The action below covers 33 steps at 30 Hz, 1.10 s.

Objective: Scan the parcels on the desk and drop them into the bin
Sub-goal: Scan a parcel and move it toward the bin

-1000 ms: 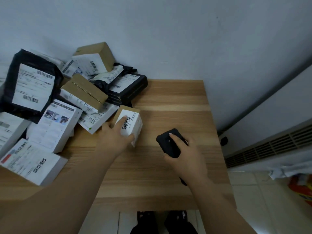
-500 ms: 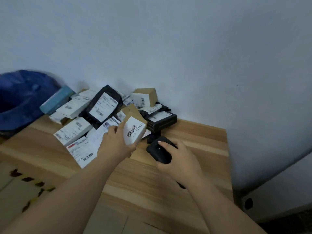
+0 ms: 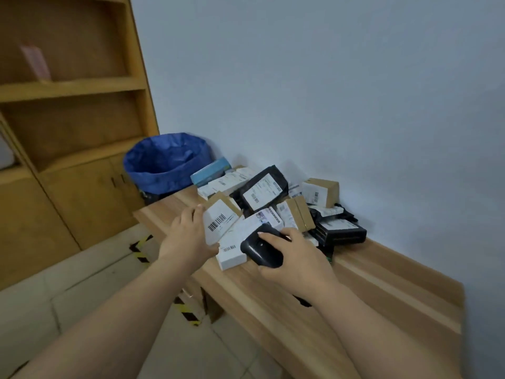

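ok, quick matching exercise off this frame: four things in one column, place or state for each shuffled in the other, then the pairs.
Things:
1. small box with barcode label
2. scanner
3. bin
4. black mailer bag

Places or states:
A. lined with a blue bag, beyond the far end of the desk
B. gripped in the left hand
C. lying on top of the parcel pile
D. gripped in the right hand

Pairs: 1-B, 2-D, 3-A, 4-C

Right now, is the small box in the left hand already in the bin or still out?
Out. The left hand grips the small box above the desk, short of the blue-lined bin.
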Available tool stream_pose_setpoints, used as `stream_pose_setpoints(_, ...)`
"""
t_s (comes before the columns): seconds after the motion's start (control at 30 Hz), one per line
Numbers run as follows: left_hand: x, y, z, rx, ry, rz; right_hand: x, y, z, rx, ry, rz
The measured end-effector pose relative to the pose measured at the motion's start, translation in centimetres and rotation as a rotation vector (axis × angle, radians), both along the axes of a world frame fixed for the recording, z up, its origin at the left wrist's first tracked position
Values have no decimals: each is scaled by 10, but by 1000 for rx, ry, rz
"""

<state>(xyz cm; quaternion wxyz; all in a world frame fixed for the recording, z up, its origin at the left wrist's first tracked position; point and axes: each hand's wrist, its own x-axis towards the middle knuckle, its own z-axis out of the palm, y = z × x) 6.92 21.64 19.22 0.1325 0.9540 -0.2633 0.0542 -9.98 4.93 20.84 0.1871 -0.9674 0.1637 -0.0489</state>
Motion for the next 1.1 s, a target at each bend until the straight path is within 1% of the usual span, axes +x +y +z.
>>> stream_pose_setpoints(0.07,2,17,-2,75,-74,12,8,13,7,28,-7,28)
stream_pose_setpoints(0.17,7,33,-4,113,-138,18,19,29,15,25,9,63)
stream_pose_setpoints(0.33,24,52,-2,132,-196,7,43,50,23,-43,96,129)
stream_pose_setpoints(0.53,72,95,6,188,-225,-39,92,86,36,-67,115,146)
stream_pose_setpoints(0.63,103,125,11,193,-235,-30,122,108,42,-46,78,139)
stream_pose_setpoints(0.7,123,145,15,159,-219,-5,143,125,44,-19,23,116)
stream_pose_setpoints(0.8,150,175,20,60,-167,61,175,152,45,24,-53,98)
stream_pose_setpoints(0.93,181,214,22,-6,-131,148,222,190,38,80,-153,80)
stream_pose_setpoints(1.1,221,258,20,-34,-72,265,297,234,25,122,-238,64)
